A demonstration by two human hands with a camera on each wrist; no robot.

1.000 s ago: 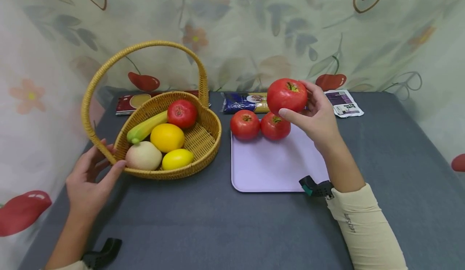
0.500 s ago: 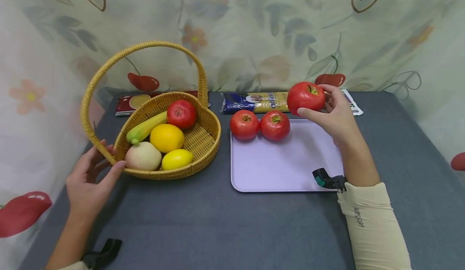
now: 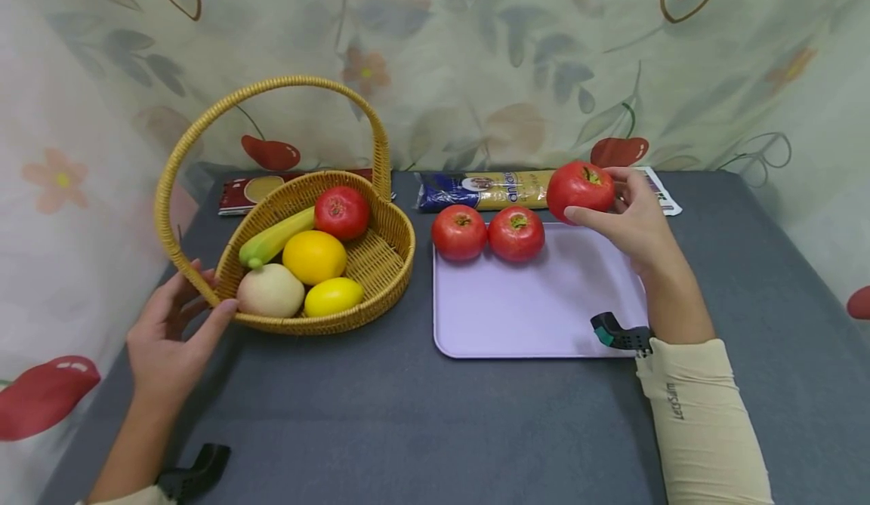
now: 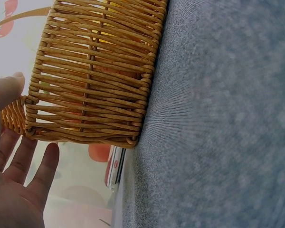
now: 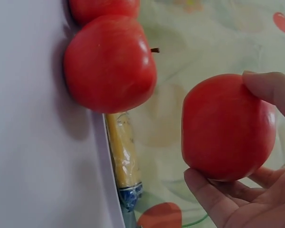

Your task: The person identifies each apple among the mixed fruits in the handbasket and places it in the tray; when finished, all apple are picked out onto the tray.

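My right hand [image 3: 642, 222] holds a red apple [image 3: 580, 190] above the back right part of a lilac tray [image 3: 537, 316], thumb on one side and fingers on the other. In the right wrist view the held apple [image 5: 228, 128] hangs apart from another apple [image 5: 109, 64] on the tray. Two apples [image 3: 459, 232] sit side by side at the tray's back left. At the left, my left hand [image 3: 170, 331] grips the wicker basket [image 3: 381, 305] where its handle meets the rim; its thumb and fingers [image 4: 45, 173] show around that spot in the left wrist view.
Inside the basket lie a red fruit [image 3: 342, 213], a green-yellow long fruit [image 3: 279, 238], an orange-yellow fruit [image 3: 314, 257], a lemon [image 3: 334, 297] and a pale round fruit [image 3: 270, 291]. Behind stand a pasta packet [image 3: 485, 191], a dark red packet [image 3: 248, 194] and a white pouch [image 3: 662, 192].
My right hand has carried the apple to the right and slightly down, away from above the two apples on the tray. The left hand and basket have stayed put.
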